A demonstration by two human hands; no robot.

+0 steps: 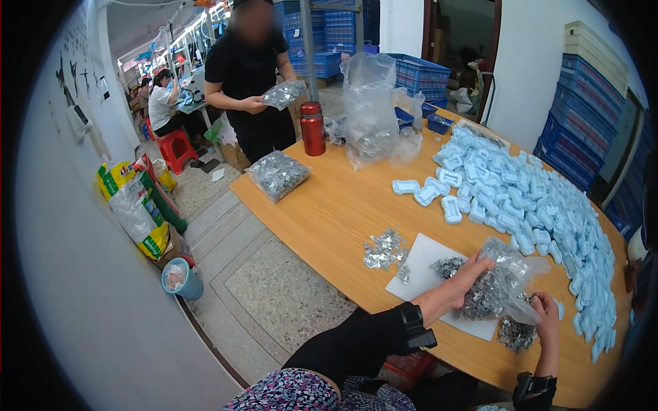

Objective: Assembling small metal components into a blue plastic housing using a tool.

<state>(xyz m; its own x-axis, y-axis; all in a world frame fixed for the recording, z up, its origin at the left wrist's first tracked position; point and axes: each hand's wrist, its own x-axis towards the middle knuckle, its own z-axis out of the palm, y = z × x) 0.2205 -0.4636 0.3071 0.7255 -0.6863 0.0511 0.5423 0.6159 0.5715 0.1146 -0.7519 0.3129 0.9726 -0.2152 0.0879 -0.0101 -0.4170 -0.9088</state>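
My left hand (470, 277) grips the side of a clear plastic bag (495, 288) full of small silvery metal pieces. At the bag's right lower edge, the fingers of my right hand (546, 314) are closed on the plastic. The bag is tilted over a white board (419, 264). Dark metal pieces (447, 267) lie on the board beside my left hand, and another heap of metal pieces (515, 334) sits below the bag near my right hand. Loose shiny pieces (385, 249) are spread on the table left of the board.
Many light-blue plastic parts (510, 192) cover the right of the wooden table (329, 205). Farther back stand a red flask (312, 129), a filled bag (278, 175) and a large clear bag (370, 109). Across the table, a person (250, 75) holds another bag. Blue crates (576, 123) are stacked at right.
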